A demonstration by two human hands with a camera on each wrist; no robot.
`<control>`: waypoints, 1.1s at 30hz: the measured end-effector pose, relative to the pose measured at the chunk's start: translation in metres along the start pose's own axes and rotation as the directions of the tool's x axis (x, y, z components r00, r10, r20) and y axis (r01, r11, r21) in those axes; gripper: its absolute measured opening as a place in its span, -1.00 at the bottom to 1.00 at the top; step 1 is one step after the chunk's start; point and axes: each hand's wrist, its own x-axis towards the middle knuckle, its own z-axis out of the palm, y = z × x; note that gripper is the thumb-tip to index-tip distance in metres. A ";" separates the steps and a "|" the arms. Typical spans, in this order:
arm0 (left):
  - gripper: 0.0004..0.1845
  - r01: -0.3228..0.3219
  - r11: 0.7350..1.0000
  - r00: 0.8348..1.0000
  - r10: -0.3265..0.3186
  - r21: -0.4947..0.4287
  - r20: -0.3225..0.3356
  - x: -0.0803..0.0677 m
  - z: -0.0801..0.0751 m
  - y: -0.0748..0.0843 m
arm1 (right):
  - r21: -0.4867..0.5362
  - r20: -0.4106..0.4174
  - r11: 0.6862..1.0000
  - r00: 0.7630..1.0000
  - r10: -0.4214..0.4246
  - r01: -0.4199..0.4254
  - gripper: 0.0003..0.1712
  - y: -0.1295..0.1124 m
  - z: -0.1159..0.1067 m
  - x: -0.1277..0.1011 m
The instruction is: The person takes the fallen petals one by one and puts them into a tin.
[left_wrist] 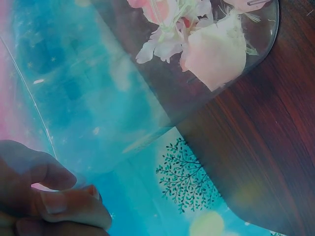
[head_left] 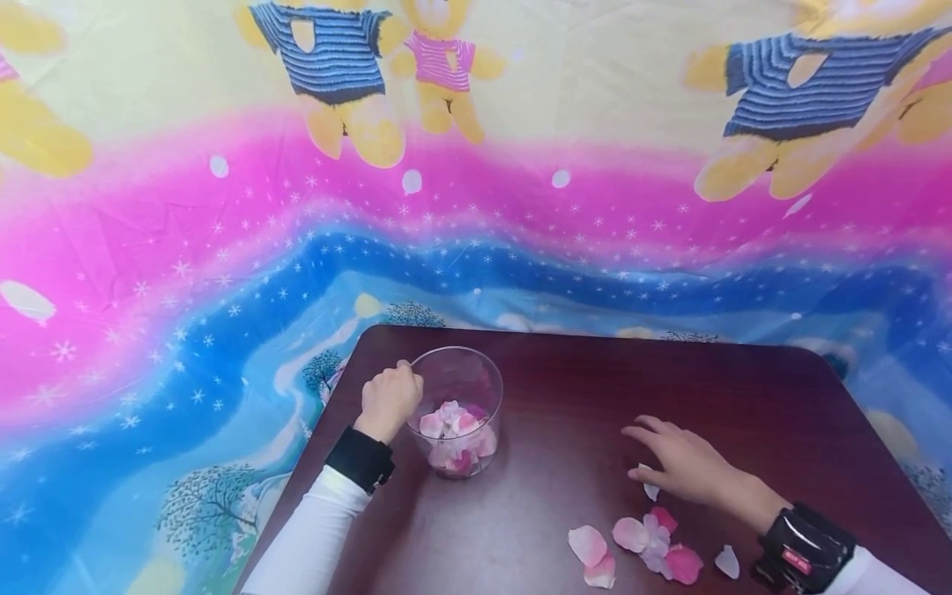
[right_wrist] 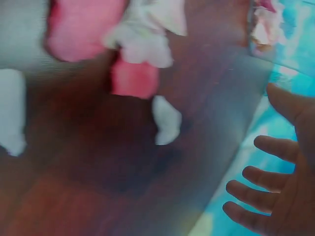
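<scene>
A clear round container (head_left: 461,450) with pink and white petals (head_left: 455,426) in its bottom stands on the table's left side. My left hand (head_left: 390,398) pinches its rim between thumb and curled fingers; the left wrist view shows these fingers (left_wrist: 74,209) at the edge of the clear wall. Spread and holding nothing, my right hand (head_left: 680,459) hovers over the table. Just under its thumb lies a small white petal (head_left: 651,491), also visible as a white petal (right_wrist: 167,120) in the right wrist view. Closer to me are loose pink petals (head_left: 630,535).
The dark red-brown table (head_left: 558,397) has rounded far corners. A pair of pink petals (head_left: 587,545) lies left of the loose group, and a single white petal (head_left: 727,562) to its right. Behind the table hangs a printed cloth (head_left: 521,207) with bears and snowflakes.
</scene>
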 end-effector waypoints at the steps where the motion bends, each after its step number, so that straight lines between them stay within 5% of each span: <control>1: -0.66 0.000 1.000 1.000 0.000 0.002 0.001 0.000 0.000 0.000 | 0.009 -0.001 1.000 1.000 0.000 0.000 -0.32 0.002 0.004 -0.003; 11: -0.65 -0.003 1.000 1.000 0.003 0.004 0.009 -0.001 -0.001 0.001 | 0.000 0.019 1.000 0.999 -0.025 0.025 -0.50 0.019 0.044 -0.018; 23: -0.65 0.005 1.000 1.000 -0.005 0.013 0.013 0.000 0.000 0.000 | 0.018 -0.142 0.996 0.987 -0.080 0.084 -0.66 0.029 0.061 -0.017; 33: -0.65 0.010 1.000 1.000 -0.010 0.004 0.015 0.000 -0.001 0.000 | -0.006 -0.077 1.000 0.997 -0.005 0.004 -0.62 0.030 0.064 -0.012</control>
